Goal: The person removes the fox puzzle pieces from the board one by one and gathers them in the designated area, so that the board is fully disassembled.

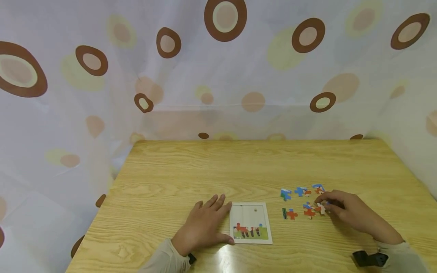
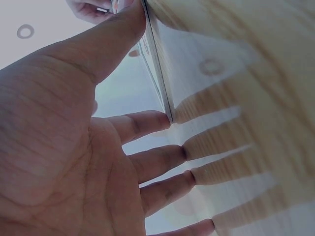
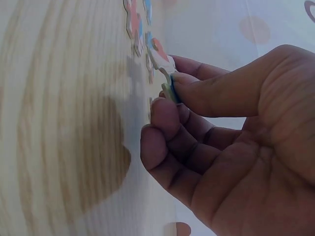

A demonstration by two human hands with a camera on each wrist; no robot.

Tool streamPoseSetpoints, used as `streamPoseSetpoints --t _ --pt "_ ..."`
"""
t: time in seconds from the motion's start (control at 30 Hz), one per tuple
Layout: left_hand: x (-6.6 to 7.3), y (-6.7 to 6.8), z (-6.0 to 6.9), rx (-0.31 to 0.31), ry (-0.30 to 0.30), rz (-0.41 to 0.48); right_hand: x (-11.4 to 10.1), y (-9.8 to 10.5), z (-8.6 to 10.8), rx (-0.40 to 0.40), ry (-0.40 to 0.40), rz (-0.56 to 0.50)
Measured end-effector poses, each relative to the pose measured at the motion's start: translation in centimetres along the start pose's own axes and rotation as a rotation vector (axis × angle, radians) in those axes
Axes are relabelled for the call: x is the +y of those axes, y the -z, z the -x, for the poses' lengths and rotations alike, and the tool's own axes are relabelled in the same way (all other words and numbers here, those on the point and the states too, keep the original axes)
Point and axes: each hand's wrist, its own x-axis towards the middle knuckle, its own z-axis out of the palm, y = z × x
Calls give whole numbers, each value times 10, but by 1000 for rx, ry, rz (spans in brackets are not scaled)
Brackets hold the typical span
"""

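My left hand [image 1: 205,225] lies with spread, straight fingers on the table, its thumb and forefinger against the left edge of a square puzzle board [image 1: 268,227]. Along the board's lower half runs a strip of fitted picture, red and dark legs on green; the upper half is bare and pale. In the left wrist view the fingertips [image 2: 184,153] touch the tabletop. My right hand [image 1: 348,210] pinches a jigsaw piece [image 3: 160,55], white, orange and blue, between thumb and fingers. It is tilted up off the table, and the fingers hide part of it.
Other loose jigsaw pieces lie around the right hand: a blue and green one [image 1: 285,194], a blue one [image 1: 300,191], a red one [image 1: 291,214], a red and blue one [image 1: 308,211] and another [image 1: 318,187]. A patterned cloth [image 1: 232,76] hangs behind the wooden table [image 1: 191,163].
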Motion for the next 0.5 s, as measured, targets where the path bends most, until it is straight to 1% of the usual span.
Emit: streamPoseSetpoints --t 0.23,0.5 --pt "0 2 1 2 -8 2 4 5 2 35 -59 60" --pt "-1 -2 -1 -1 -4 -3 12 3 4 44 -85 108"
